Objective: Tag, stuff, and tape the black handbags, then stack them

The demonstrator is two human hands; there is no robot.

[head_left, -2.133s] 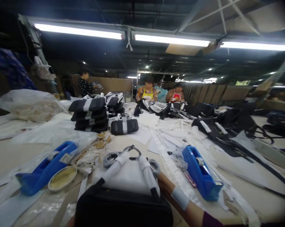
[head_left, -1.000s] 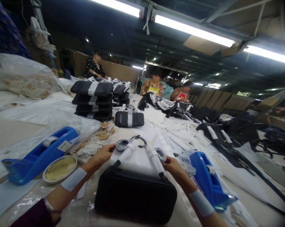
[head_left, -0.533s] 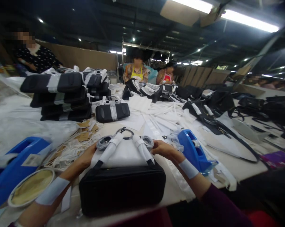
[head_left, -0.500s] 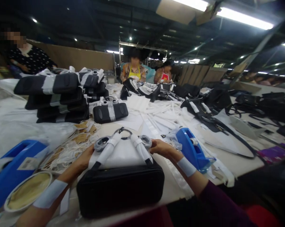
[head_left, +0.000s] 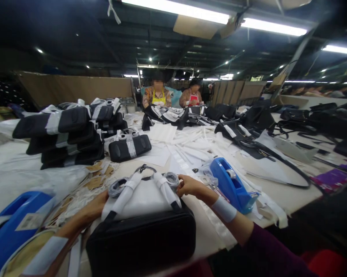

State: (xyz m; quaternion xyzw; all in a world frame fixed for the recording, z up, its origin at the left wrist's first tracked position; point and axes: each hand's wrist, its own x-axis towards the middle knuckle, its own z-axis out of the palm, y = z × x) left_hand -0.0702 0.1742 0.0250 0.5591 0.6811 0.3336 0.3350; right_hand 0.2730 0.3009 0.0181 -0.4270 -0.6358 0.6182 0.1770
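A black handbag (head_left: 144,238) lies before me at the table's near edge. Its two handles (head_left: 130,190) are wrapped in white foam and rest over a white sheet (head_left: 146,196) on the bag. Rings in clear plastic (head_left: 171,180) sit at both sides of the handles. My left hand (head_left: 102,203) is against the bag's left side, its fingers hidden behind the white sheet. On the opposite side my right hand (head_left: 187,186) has its fingers curled closed at the sheet's edge, close beside the right plastic-wrapped ring.
Blue tape dispensers stand right (head_left: 232,184) and left (head_left: 20,223). Stacked wrapped black bags (head_left: 60,134) rise at the back left, a single one (head_left: 130,147) nearer. Tags with strings (head_left: 95,181) lie left, white strips (head_left: 190,142) farther back. Two co-workers (head_left: 157,96) are across the table.
The view has tilted up and turned slightly, so the table sits lower in the picture. Both hands remain at the handbag's sides, with little change in their grip.
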